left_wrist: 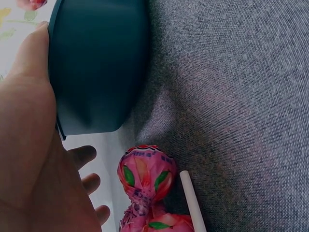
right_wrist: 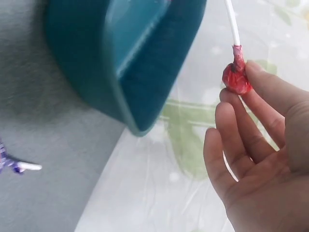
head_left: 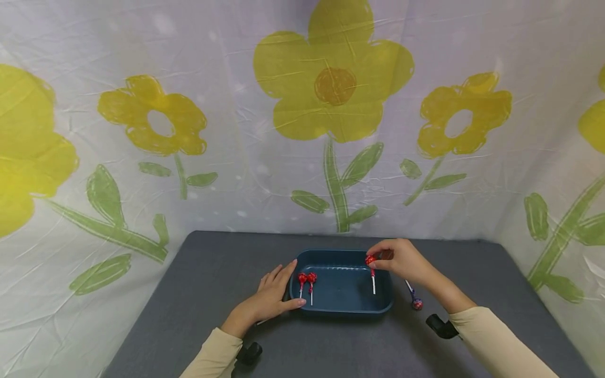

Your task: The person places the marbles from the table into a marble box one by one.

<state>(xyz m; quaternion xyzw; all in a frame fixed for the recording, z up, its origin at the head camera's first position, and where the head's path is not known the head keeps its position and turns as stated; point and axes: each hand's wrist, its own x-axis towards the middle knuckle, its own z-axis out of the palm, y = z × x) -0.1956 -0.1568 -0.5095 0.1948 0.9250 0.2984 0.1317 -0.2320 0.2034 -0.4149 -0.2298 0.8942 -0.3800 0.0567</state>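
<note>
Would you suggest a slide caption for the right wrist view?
Right grip pinching a red-wrapped lollipop near the teal tray.

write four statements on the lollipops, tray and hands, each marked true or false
1. The right hand pinches a round, red-wrapped lollipop: true.
2. The left hand touches the dark-blue, rectangular plastic tray: true.
3. The tray holds no lollipops: false; two red-wrapped lollipops lie inside, at its left end.
4. Every lollipop is inside the tray: false; a purple-and-red wrapped lollipop lies on the grey table, right of the tray.
</note>
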